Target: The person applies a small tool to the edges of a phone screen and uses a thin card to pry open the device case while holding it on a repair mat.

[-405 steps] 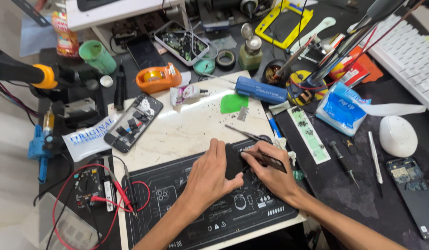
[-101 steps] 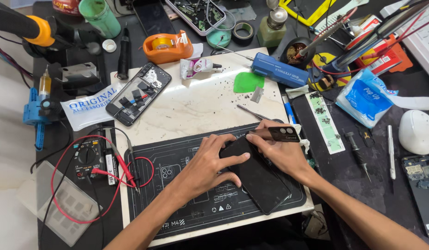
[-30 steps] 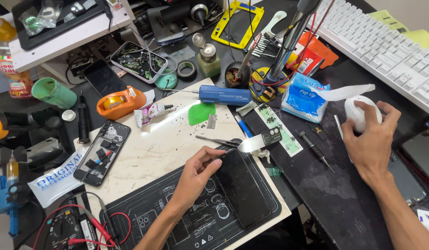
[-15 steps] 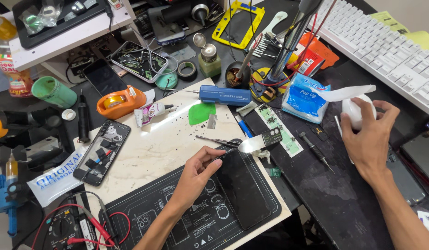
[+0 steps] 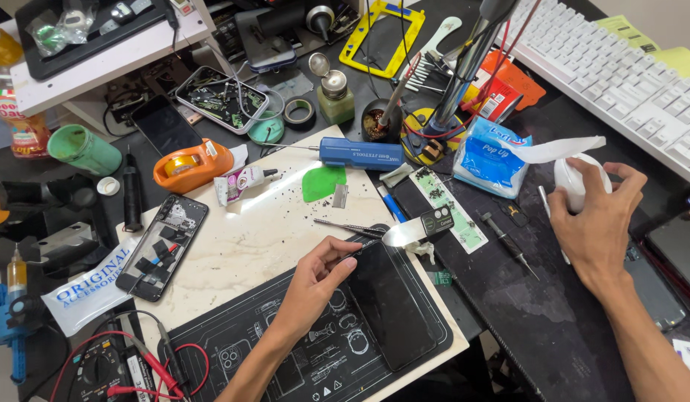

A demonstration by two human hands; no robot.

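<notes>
Lower centre of the frame: your left hand (image 5: 311, 279) rests loosely curled, fingertips pinning the dark phone screen (image 5: 389, 304) on the black repair mat (image 5: 285, 350). At the right, your right hand (image 5: 594, 216) cups the white mouse (image 5: 572, 182); bring it back to the panel.

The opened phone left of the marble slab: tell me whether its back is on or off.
Off. The opened phone lies flat with its inner boards and parts exposed; no cover sits over them.
</notes>
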